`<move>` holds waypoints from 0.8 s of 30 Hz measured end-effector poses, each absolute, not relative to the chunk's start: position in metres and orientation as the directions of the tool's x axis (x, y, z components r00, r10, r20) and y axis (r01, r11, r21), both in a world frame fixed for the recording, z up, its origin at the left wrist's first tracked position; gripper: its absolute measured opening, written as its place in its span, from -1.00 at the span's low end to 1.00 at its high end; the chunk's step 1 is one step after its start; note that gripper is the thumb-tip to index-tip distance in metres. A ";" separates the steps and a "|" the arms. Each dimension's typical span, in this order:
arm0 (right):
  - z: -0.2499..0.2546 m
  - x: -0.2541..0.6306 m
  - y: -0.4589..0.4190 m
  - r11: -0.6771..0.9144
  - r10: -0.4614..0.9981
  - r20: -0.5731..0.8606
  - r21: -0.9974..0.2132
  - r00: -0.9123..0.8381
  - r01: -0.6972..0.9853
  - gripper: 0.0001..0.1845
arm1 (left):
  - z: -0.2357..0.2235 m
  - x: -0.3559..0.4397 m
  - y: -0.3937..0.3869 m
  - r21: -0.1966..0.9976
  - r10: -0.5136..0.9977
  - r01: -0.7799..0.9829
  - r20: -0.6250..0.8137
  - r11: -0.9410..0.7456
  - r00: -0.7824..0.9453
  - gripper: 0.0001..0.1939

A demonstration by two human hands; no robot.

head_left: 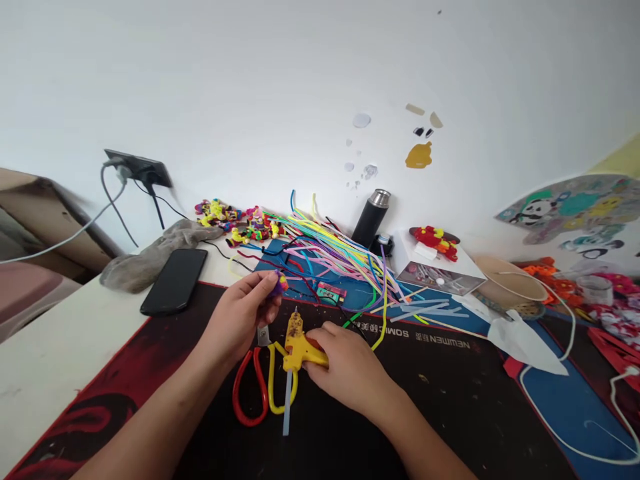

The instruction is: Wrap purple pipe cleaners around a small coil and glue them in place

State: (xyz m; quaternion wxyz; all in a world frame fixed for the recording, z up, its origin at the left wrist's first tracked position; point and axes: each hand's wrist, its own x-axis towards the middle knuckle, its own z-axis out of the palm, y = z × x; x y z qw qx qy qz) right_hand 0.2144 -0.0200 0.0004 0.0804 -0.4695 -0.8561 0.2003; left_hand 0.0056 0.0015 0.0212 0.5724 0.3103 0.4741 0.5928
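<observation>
Between the fingertips of my left hand (250, 307) is a small fuzzy piece (280, 284) in purple, yellow and pink; part of it is hidden by the fingers. My right hand (345, 363) wraps round the handle of a yellow hot glue gun (296, 343). Its stained nozzle points away from me, and a clear glue stick (287, 403) juts from its rear. Under the gun and my left wrist lie scissors with one red handle loop (251, 393) and one yellow loop (275, 383).
Colourful pipe cleaners (330, 243) are heaped behind my hands, with small fuzzy figures (235, 220) at their left. A black flask (371, 217) stands near a white box (437, 267). Glue sticks (430, 309) lie before it. A phone (174, 281) rests at left; a white cable (550, 440) curves at right.
</observation>
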 end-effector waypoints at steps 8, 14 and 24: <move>-0.005 0.219 -0.010 0.241 0.924 0.059 -0.856 -0.378 0.458 -0.77 | 0.024 0.003 0.003 0.905 0.965 -0.417 -0.179 0.086 -0.190 -0.41; -0.003 0.229 -0.002 -0.088 0.973 -0.085 -0.996 -0.213 -0.004 -0.49 | 0.020 0.003 0.005 0.912 0.971 -0.400 -0.168 0.088 -0.169 -0.45; 0.000 0.227 -0.009 -0.201 0.951 -0.125 -0.945 -0.284 -0.256 -0.48 | 0.011 0.007 0.005 0.912 0.976 -0.372 -0.210 0.173 -0.060 -0.43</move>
